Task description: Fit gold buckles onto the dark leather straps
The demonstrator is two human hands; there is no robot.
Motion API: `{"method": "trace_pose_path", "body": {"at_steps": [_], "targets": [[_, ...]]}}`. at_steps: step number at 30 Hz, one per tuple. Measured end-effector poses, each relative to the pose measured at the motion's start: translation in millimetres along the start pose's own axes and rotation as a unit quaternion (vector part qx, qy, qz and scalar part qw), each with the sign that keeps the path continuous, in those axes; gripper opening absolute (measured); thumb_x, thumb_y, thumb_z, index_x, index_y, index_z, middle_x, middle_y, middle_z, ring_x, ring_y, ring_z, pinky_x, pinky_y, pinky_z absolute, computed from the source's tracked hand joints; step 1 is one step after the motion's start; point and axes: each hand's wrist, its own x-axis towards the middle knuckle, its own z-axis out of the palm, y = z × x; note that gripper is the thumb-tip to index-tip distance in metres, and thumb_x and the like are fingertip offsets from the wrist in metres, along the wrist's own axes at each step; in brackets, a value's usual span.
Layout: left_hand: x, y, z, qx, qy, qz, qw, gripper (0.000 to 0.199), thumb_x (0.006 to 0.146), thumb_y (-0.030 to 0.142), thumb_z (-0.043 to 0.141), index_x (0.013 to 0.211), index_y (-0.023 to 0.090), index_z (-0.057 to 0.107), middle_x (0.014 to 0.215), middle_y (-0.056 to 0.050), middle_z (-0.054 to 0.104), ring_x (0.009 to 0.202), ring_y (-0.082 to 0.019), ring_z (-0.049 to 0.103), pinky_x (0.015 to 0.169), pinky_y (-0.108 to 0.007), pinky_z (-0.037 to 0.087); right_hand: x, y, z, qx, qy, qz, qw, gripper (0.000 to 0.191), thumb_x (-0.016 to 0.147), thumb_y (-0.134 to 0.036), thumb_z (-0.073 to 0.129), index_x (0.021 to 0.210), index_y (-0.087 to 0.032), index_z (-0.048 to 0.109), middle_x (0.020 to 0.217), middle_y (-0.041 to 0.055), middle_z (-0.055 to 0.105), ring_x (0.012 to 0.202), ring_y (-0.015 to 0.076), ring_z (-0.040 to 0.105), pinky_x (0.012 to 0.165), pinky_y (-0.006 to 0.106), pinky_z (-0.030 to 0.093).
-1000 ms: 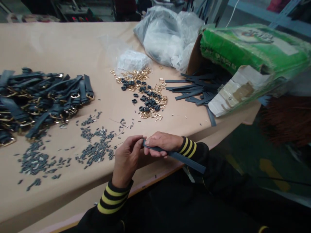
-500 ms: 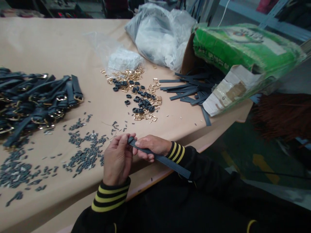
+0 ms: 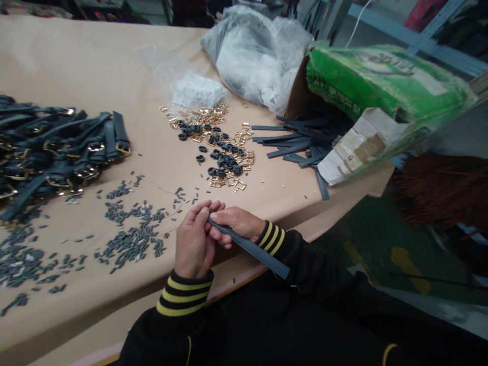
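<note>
- At the left edge of the table [image 3: 114, 61], buckled straps [image 3: 109, 137] lie heaped; small dark pieces [image 3: 129, 241] are scattered toward the near edge.
- The left hand [image 3: 192, 246], thumb against fingers, pinches the upper end of a dark strap [image 3: 259, 251]; whether that end is folded, I cannot tell.
- Beyond the hands, dark loops [image 3: 229, 162] lie among gold buckles [image 3: 238, 185].
- The right hand [image 3: 244, 223] is closed round the strap just beside the left fingertips; the strap slants over the near edge, its free end past the right cuff.
- The strap looks light, thin and pliant, springy rather than fragile, perhaps slightly slick; best pinched flat near its end and steadied farther down.
- Near the right corner, loose straps [image 3: 285, 140] spill from a green box [image 3: 381, 81].
</note>
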Motion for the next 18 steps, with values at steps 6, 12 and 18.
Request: {"method": "trace_pose_path", "body": {"at_steps": [6,12,18], "targets": [[6,4,-3.0,0.035,-0.005,0.022,0.999,0.015,0.072,0.017,0.061,0.086,0.015,0.058,0.089,-0.006,0.068,0.088,-0.018,0.065,0.076,-0.028,0.052,0,-5,-9,0.072,-0.013,0.071,0.995,0.034,0.096,-0.019,0.020,0.083,-0.010,0.050,0.064,0.0053,0.064,0.049,0.0097,0.058,0.051,0.024,0.052],[6,5,-2.3,0.045,-0.011,0.032,0.998,0.016,0.072,0.018,0.061,0.087,0.013,0.058,0.091,-0.008,0.068,0.090,-0.018,0.064,0.079,-0.028,0.051,-2,-5,-8,0.097,-0.015,0.074,0.992,0.034,0.095,-0.013,0.020,0.085,-0.008,0.052,0.066,0.0077,0.065,0.052,0.0108,0.061,0.053,0.026,0.053],[5,1,-7.3,0.064,-0.014,0.054,0.996,0.017,0.074,0.023,0.060,0.088,0.012,0.060,0.094,-0.009,0.067,0.090,-0.019,0.064,0.076,-0.028,0.052,-3,-3,4,0.028,0.070,0.026,0.997,0.031,0.092,-0.012,0.030,0.072,-0.008,0.053,0.055,0.0021,0.061,0.039,0.0068,0.050,0.042,0.019,0.047]]}}
